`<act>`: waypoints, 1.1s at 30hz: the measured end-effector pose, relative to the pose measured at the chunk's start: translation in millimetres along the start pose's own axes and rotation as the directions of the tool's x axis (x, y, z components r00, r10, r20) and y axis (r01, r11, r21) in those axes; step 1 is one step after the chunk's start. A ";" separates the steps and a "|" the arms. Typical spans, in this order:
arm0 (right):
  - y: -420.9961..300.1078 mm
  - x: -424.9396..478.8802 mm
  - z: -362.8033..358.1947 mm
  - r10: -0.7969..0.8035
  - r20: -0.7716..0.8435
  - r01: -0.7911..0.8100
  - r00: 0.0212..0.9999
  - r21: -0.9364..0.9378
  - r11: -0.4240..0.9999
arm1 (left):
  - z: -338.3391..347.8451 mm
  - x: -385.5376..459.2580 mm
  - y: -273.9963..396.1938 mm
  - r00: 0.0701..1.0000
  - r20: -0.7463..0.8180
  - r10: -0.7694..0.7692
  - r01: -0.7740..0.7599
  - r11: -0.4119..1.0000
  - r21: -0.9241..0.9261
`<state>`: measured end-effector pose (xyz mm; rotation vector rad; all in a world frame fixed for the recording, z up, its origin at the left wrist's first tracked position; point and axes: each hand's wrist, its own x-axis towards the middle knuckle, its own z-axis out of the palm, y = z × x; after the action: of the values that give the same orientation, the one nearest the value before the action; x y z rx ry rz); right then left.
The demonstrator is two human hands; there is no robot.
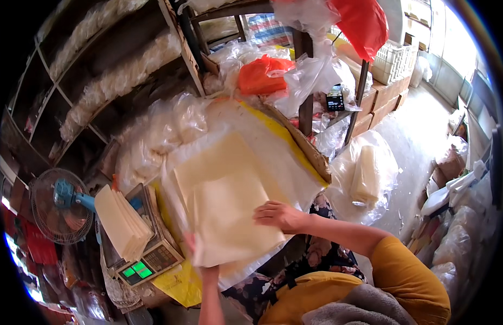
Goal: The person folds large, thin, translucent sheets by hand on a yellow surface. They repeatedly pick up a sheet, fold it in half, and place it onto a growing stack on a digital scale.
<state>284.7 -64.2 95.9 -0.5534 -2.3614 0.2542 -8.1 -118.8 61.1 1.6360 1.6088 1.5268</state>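
A cream-coloured, flexible sheet [235,221], folded or layered, lies over a larger sheet of the same colour [219,162] on the work table [255,122]. My right hand [280,217] rests flat on the upper sheet near its right edge, fingers stretched out. At the left edge, my left hand [189,242] grips the sheet; its palm is mostly covered and its fingertips are blurred. Clear plastic film shows beneath the sheets. To the left, a digital weighing scale [154,260] with lit green displays carries a stack of folded cream sheets [123,225].
A blue desk fan [64,195] stands beyond the scale. Plastic-wrapped bundles [162,134] line the table's far left side. Racks [125,77] hold more bundles. A raised board edge [304,142] borders the table's right. A bagged cream bundle [365,174] lies to the right.
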 end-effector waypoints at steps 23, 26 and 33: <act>31.6 -22.5 32.4 0.875 -0.017 -0.869 0.483 0.111 0.482 | 31.8 -1.9 11.4 0.870 0.492 0.023 -0.401 0.613 0.681; 44.3 -36.0 49.5 0.834 -0.019 -0.834 0.551 -0.015 0.551 | 41.0 0.3 11.2 0.801 0.592 -0.091 -0.427 0.606 0.671; 6.5 9.9 11.8 0.471 0.215 -0.377 0.856 -0.365 0.852 | 19.4 17.6 -31.2 0.781 0.610 0.136 -0.519 0.684 0.512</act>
<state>272.2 -54.3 90.8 -1.2870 -2.5582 0.1712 -10.3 -87.2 35.4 2.5871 1.6493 0.4716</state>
